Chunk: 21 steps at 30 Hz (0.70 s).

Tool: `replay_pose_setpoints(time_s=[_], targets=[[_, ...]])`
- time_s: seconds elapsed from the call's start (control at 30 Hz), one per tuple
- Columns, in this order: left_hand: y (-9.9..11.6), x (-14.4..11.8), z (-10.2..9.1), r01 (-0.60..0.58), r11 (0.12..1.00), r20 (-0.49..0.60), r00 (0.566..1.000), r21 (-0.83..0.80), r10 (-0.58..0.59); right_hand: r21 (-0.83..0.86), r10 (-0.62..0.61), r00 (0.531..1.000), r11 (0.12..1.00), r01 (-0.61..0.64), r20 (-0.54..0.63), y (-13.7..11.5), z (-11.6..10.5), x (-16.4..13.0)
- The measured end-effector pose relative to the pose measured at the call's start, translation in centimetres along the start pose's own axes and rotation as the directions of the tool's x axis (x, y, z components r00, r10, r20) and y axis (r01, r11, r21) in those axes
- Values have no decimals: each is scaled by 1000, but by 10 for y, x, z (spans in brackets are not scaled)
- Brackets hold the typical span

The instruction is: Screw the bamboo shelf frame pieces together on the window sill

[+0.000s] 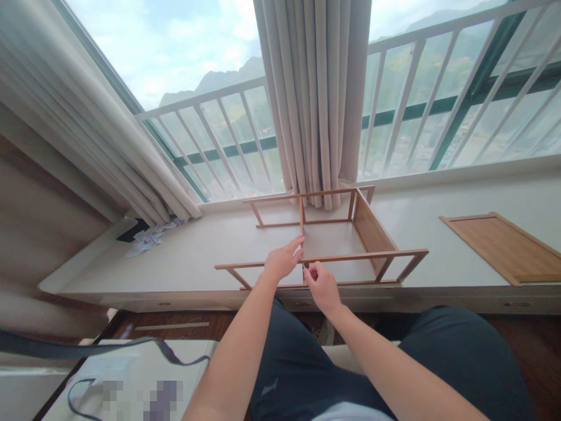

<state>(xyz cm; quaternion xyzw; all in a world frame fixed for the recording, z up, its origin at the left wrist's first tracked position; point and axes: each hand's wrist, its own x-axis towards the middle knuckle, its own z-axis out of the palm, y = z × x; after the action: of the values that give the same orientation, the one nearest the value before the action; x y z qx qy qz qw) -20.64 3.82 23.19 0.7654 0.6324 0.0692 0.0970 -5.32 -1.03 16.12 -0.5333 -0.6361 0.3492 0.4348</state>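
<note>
A brown wooden rack frame (333, 256) lies on its side on the white window sill, with two long side frames joined by a wooden panel (373, 222) at the right. A narrow crosspiece (301, 216) spans its middle. My left hand (281, 261) reaches over from the left, fingers stretched out and their tips touching the crosspiece near the front rail. Just right of it, my right hand (323, 286) is closed in a pinch on a thin, dark, small piece (304, 268) at the joint of crosspiece and front rail. Its exact kind is too small to tell.
A loose wooden panel (511, 245) lies on the sill (131, 275) at the right. Crumpled papers (151, 238) lie at the left. A curtain (318, 99) hangs behind the frame. At the lower left is a pale surface (193, 351) with a dark strap (166, 351).
</note>
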Motion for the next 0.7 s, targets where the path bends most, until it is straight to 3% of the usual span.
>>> replay_pose_setpoints(time_s=[0.17,0.37,0.7], targets=[[1,-1,-1,-7,1000,-4,1000,8,7,21,29,1000,999,-29,-1,-2,1,0],[0,-1,0,-1,1000,2,1000,10,1,170,106,994,980,-100,-21,-2,9,1],[1,-2,-1,7,1000,7,1000,-7,-7,454,293,954,842,-291,68,-5,18,3]])
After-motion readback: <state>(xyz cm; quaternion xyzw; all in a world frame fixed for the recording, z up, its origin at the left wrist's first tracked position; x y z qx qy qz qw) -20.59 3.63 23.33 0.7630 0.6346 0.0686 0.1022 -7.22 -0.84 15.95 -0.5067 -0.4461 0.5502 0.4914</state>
